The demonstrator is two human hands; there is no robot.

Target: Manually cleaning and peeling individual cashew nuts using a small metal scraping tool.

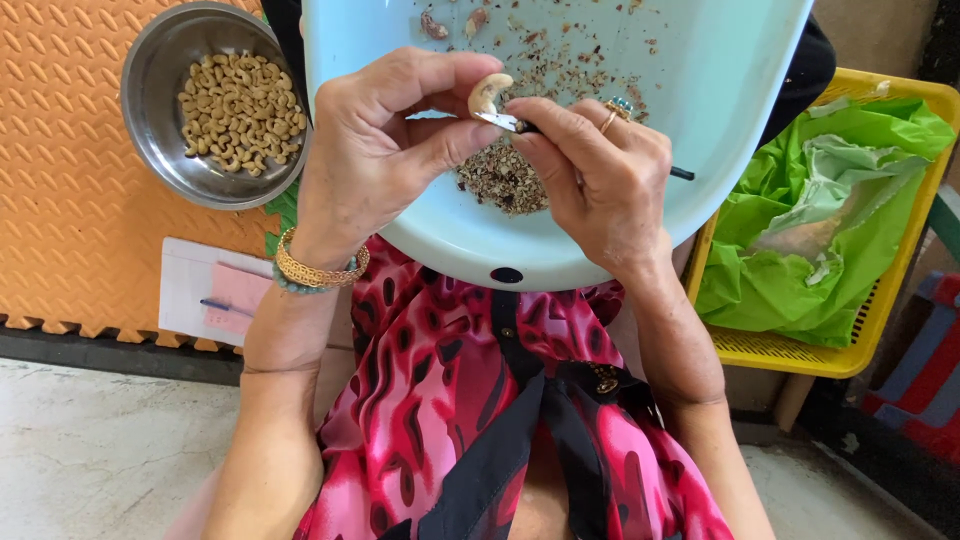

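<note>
My left hand point(385, 140) pinches a pale cashew nut point(488, 93) between thumb and fingers. In my right hand point(600, 175) is a small knife point(505, 122) with a dark handle, its blade touching the underside of the nut. Both hands hover over a light blue plastic basin point(720, 90) resting on my lap. A heap of brown peel scraps point(500, 180) lies in the basin under the hands. A gold bracelet sits on my left wrist and a ring on a right finger.
A steel bowl point(150, 110) of peeled cashews point(238, 110) stands at the upper left on an orange foam mat point(60, 200). A notepad with a pen point(215, 295) lies below it. At the right a yellow crate point(900, 290) holds a green plastic bag point(830, 220).
</note>
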